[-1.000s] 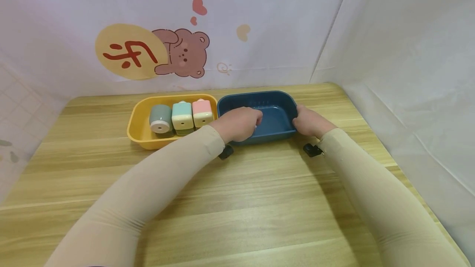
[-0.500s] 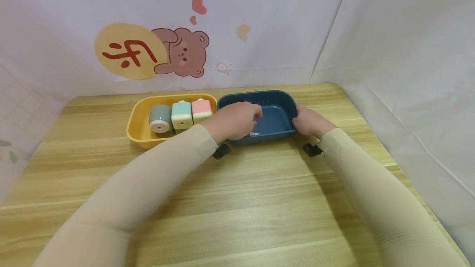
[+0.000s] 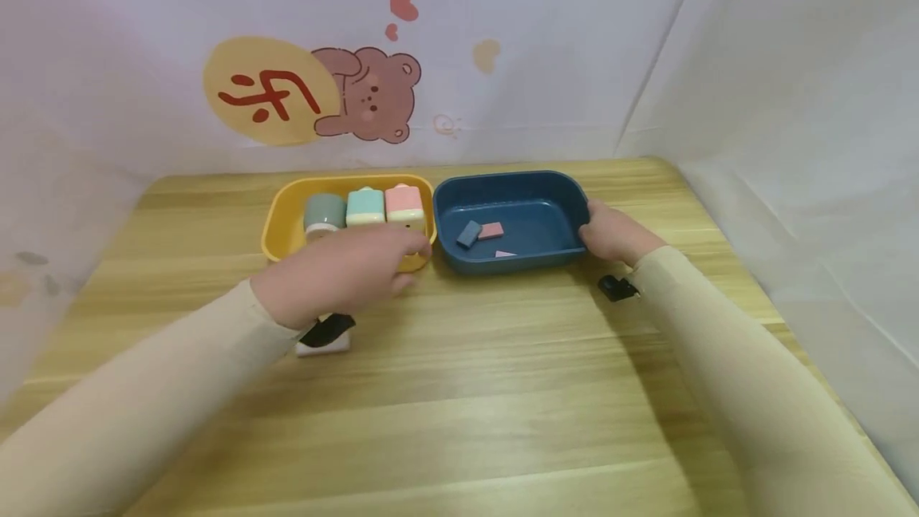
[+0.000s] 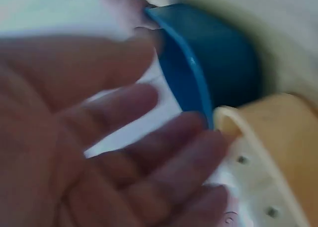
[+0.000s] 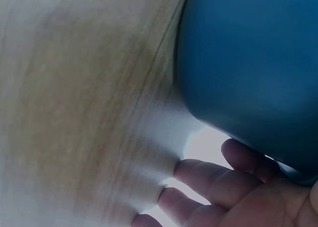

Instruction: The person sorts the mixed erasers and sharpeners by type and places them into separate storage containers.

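Observation:
My left hand hovers in front of the yellow bin, fingers loosely spread and holding nothing; its bare palm and fingers fill much of the left wrist view. At the right end of the dark blue bin, my right hand grips the rim. In the right wrist view the fingers lie by the bin's outer wall. Inside the blue bin are a blue-grey block, a pink block and a pale pink piece, partly hidden by the near wall.
Within the yellow bin stand a grey container, a teal-and-cream one and a pink-and-cream one, partly behind my left hand. A flat white piece lies on the wooden table under my left wrist. A white curtain rises behind.
My left hand has moved left, out from over the blue bin, uncovering the blocks inside and the white piece on the table. My right hand stays on the rim. The head view has shifted slightly.

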Motion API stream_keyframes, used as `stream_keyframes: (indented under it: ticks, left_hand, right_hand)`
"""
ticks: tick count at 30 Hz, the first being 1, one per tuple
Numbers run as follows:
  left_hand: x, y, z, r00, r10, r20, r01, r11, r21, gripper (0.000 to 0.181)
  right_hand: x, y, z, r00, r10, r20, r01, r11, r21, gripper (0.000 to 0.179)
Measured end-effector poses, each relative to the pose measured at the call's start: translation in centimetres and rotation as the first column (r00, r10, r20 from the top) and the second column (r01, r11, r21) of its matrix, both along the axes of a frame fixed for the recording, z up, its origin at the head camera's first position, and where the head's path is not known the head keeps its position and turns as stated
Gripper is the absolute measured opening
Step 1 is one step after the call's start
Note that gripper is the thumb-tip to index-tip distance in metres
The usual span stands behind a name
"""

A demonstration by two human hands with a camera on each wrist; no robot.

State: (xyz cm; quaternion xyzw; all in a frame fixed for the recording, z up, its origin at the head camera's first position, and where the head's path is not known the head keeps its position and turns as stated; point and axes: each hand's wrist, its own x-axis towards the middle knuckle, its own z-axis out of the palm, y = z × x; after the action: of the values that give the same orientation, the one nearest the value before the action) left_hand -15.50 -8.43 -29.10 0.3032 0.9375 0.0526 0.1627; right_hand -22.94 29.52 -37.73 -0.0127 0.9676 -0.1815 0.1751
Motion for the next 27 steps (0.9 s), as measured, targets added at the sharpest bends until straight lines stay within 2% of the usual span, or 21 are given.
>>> stream_keyframes:
  ticks: [3,5,10,15,21,27]
  left_hand:
    - [1.3,-2.2,-1.3,0.999,-0.044,0.027,0.047,0.995,-0.093,0.042]
    - [2.1,-3.4,-2.3,0.998,-0.063,0.029,0.066,0.99,-0.123,0.042]
    - [3.4,-5.5,-4.8,0.999,-0.042,0.012,0.043,0.996,-0.084,0.049]
    - [3.7,-7.5,-6.8,0.997,-0.029,-0.07,0.027,0.999,-0.026,0.043]
    - [3.5,-8.6,-8.1,0.998,0.02,-0.061,-0.02,1.0,0.0,0.032]
    - [3.4,-8.9,-9.1,0.997,0.021,-0.075,-0.016,0.998,0.066,0.009]
  right_hand:
    - [0.2,0.4,0.2,1.0,-0.004,0.007,0.004,1.0,-0.003,0.062]
    - [0.2,0.6,0.2,1.0,-0.003,0.007,0.003,1.0,-0.006,0.062]
    - [0.1,0.6,0.3,1.0,0.009,-0.003,-0.009,1.0,-0.003,0.061]
    - [0.0,0.6,0.2,1.0,0.014,-0.013,-0.014,1.0,-0.011,0.061]
    - [-0.1,0.3,0.1,1.0,0.011,-0.007,-0.011,1.0,-0.014,0.061]
    - [-0.1,0.0,0.2,1.0,0.006,0.008,-0.006,1.0,-0.021,0.063]
